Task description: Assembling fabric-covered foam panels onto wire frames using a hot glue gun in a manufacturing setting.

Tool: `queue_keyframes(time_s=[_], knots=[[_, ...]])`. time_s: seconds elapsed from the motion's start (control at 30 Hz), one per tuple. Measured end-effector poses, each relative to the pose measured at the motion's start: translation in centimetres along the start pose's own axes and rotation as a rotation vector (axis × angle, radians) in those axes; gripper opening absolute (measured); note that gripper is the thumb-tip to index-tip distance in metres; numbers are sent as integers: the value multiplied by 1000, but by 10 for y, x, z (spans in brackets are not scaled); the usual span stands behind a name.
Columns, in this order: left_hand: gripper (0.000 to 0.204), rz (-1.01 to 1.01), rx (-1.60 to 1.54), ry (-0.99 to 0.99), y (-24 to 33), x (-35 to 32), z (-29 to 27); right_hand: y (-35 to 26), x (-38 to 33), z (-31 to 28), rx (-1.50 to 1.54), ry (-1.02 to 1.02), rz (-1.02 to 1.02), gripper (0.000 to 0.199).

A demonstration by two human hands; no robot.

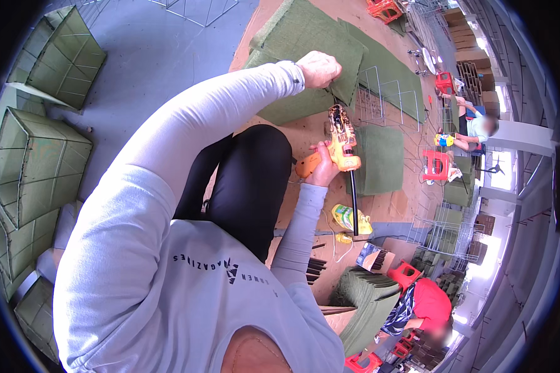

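Observation:
My right hand [322, 166] is wrapped round the handle of a yellow-orange glue gun [342, 144]. The gun's nozzle end is dark and stained, pointing toward the edge of a green mat-like sheet [305, 37]. A long black glue stick [354, 208] juts from its back. Over that sheet my left hand [318, 68] is closed, fingers curled; what it grips, if anything, is hidden. Beside the gun stand thin wire frames [373, 102], next to another green sheet [381, 160].
Green-covered wire boxes [37, 168] are stacked at the left. A yellow-green bottle [348, 219] lies on the brown board [292, 214]. At the lower right is a pile of green sheets [364, 304]. A person in red [432, 304] and another person [476, 127] sit near red stools [437, 166].

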State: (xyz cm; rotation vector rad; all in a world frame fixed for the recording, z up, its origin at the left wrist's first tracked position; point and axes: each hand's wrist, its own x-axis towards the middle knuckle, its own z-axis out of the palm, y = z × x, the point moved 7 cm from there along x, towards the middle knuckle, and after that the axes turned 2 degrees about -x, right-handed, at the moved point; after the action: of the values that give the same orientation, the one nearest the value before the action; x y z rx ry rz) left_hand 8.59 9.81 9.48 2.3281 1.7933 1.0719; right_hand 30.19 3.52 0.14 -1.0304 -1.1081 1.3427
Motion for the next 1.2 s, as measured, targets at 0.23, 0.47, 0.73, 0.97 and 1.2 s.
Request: queue_keyframes(time_s=[0.23, 0.47, 0.73, 0.97, 1.2], knots=[[12, -22, -6, 3, -5, -3, -2, 2, -3, 7, 36, 1, 11, 25], [10, -34, -8, -11, -3, -2, 0, 0, -4, 13, 35, -11, 11, 22], [11, -3, -8, 11, -7, -3, 1, 5, -5, 20, -2, -49, 10, 21], [10, -40, -9, -38, -8, -2, 0, 6, -4, 20, 4, -35, 25, 18], [11, -41, -6, -77, -5, -2, -9, 16, -3, 25, 3, -77, 20, 15]])
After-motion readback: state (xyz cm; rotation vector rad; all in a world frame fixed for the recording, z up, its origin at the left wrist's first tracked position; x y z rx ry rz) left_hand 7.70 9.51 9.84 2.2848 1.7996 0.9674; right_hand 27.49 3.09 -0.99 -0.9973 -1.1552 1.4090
